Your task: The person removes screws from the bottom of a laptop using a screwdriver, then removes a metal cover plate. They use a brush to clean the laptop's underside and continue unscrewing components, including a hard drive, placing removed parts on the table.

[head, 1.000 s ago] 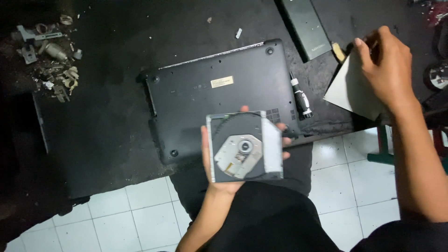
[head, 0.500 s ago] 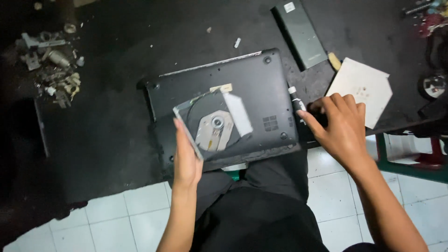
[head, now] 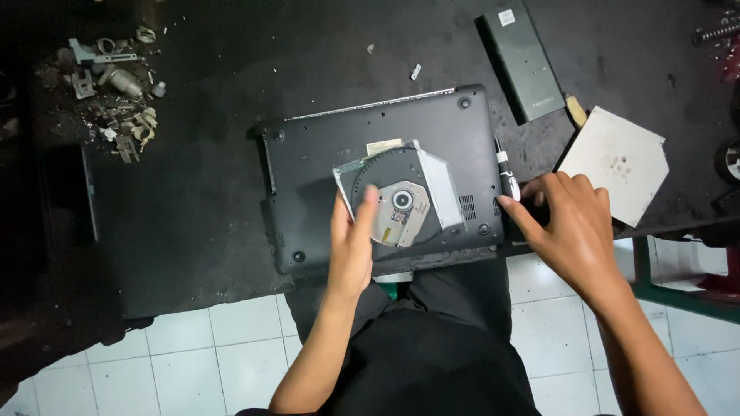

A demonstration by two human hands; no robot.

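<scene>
- left hand pinches a disc drive over the laptop.
- right hand, fingers spread, touches a pen beside the laptop.
- dark dusty table, white floor tiles below.

Repair workshop: opened laptop, scrap parts.

A small pale rectangular label is seen at frame centre on the upturned black laptop. A small white label is stuck on the dark slab, upper right.
</scene>
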